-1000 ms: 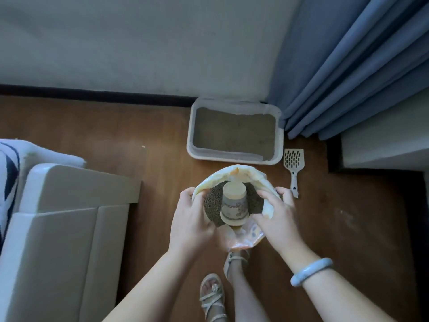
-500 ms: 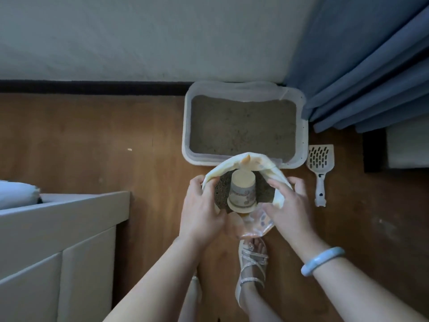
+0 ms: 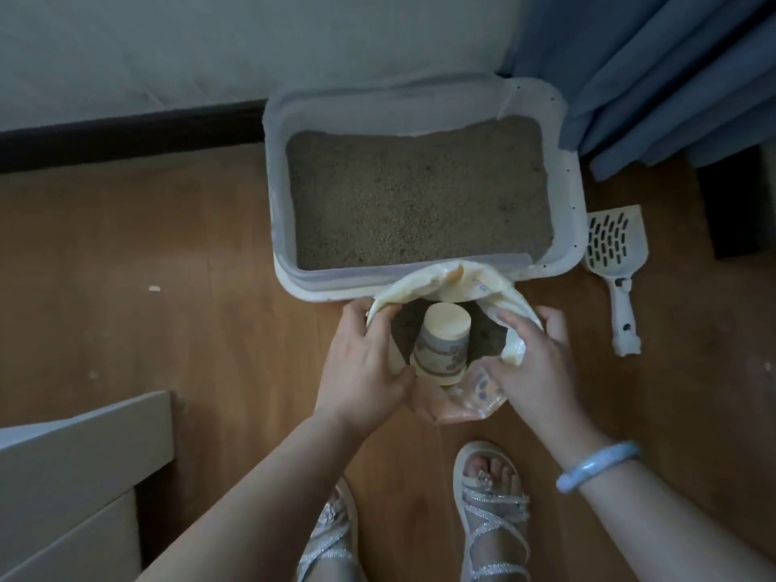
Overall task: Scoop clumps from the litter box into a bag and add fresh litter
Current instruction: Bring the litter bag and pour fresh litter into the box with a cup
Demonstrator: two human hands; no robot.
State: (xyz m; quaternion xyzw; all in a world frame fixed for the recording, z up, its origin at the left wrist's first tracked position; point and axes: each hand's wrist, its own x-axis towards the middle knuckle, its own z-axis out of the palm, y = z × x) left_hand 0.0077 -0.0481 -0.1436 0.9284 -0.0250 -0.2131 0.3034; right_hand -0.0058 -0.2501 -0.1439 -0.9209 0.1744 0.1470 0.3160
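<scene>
Now both hands are gripping the open litter bag at the litter box's near rim.
Left hand (image 3: 365, 367) and right hand (image 3: 533, 363) are curling round the bag (image 3: 420, 283) mouth from either side, with a cup (image 3: 441, 346) standing bottom-up on the litter inside. Litter box (image 3: 282, 228) is sitting at the floor's (image 3: 168, 266) far edge by the wall, scoop (image 3: 615, 249) lying just beside its right rim. Pouring is probably coming next, so lifting the cup out first and tipping the mouth low over the box is looking wise.

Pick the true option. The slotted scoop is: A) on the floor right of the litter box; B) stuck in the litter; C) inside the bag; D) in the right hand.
A: the scoop lies on the floor beside the litter box; left hand and right hand grip the bag.
</scene>
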